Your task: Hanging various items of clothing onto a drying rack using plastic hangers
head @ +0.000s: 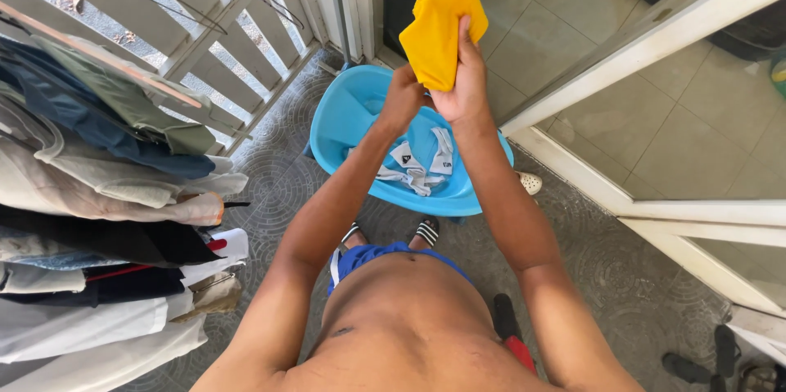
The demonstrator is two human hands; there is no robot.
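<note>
A folded yellow cloth (438, 27) is held up in front of me, above a blue plastic basin (344, 117) on the floor. My right hand (467, 81) grips the cloth from behind, fingers running up its right side. My left hand (403, 97) holds the cloth's lower edge, just left of the right hand. Inside the basin lies a small heap of grey and white garments (417, 167). My sandalled feet stand at the basin's near side.
A drying rack (98, 195) loaded with several garments fills the left side. A white slatted railing (205, 40) runs behind it. A white door frame (655, 23) and glass panel stand on the right. Dark sandals (704, 363) lie at lower right.
</note>
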